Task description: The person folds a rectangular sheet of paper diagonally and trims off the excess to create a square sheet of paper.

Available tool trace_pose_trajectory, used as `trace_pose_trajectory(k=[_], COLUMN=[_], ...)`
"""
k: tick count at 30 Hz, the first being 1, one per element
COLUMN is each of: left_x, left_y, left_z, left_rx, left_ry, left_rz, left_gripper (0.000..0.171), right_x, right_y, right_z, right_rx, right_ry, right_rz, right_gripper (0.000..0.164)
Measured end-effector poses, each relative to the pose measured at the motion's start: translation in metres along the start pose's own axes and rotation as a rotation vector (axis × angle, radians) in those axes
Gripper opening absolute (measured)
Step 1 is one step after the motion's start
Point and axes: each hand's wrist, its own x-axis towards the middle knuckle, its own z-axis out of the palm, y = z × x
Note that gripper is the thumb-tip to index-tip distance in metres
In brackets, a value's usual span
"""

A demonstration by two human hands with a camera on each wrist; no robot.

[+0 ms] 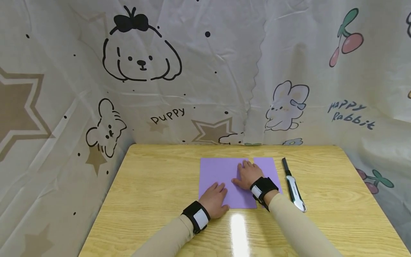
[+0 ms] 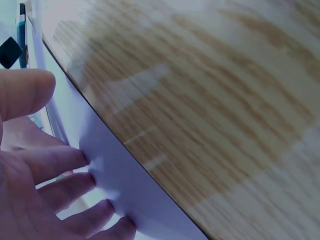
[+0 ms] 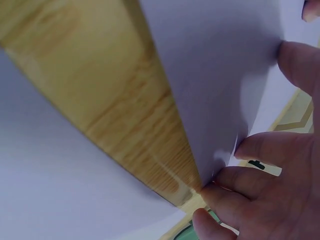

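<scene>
A large purple sheet of paper (image 1: pixel 214 170) lies flat on the wooden table. My left hand (image 1: pixel 214 200) rests on its lower left part, fingers spread and the thumb near the front edge. Higher up, my right hand (image 1: pixel 249 175) touches the same sheet close to its right edge. In the right wrist view its fingertips (image 3: pixel 222 175) reach that edge, with bare wood between it and a second piece of paper (image 3: pixel 75 165). That piece is a narrower purple strip (image 1: pixel 265 167), partly hidden by the right hand and wrist.
Right of the strip lies a utility knife (image 1: pixel 293 189), its dark blade end pointing away from me. Wood-grain table (image 1: pixel 154 185) extends on both sides of the paper. A printed curtain (image 1: pixel 199 71) hangs behind the table and along its sides.
</scene>
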Motion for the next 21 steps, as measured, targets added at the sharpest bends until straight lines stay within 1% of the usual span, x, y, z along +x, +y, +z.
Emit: trace_pose_trajectory(k=[5, 9, 12, 13, 15, 19, 21], left_x=[-0.010, -0.016, -0.018, -0.017, -0.017, -0.015, -0.015], left_y=[0.007, 0.013, 0.021, 0.025, 0.032, 0.045, 0.050], left_z=[-0.003, -0.005, -0.005, -0.004, -0.004, -0.002, -0.003], left_rx=[0.011, 0.003, 0.053, 0.072, 0.090, 0.079, 0.100], left_ry=[0.024, 0.031, 0.035, 0.037, 0.036, 0.014, -0.012], left_rz=[-0.029, -0.080, -0.122, -0.148, -0.227, -0.412, -0.455], left_gripper=[0.058, 0.057, 0.055, 0.055, 0.055, 0.061, 0.065], right_x=[0.000, 0.000, -0.001, -0.002, -0.003, -0.003, -0.003], right_y=[-0.001, -0.001, -0.001, -0.002, -0.002, -0.003, -0.003], right_z=[0.001, 0.002, 0.001, 0.001, -0.001, -0.004, -0.003], right_rx=[0.007, 0.012, 0.013, 0.014, 0.017, 0.016, 0.012], right_ry=[0.014, 0.025, 0.029, 0.028, 0.022, 0.011, 0.010], right_rz=[0.009, 0.012, 0.015, 0.016, 0.018, 0.014, 0.014], right_gripper=[0.077, 0.076, 0.075, 0.075, 0.075, 0.076, 0.076])
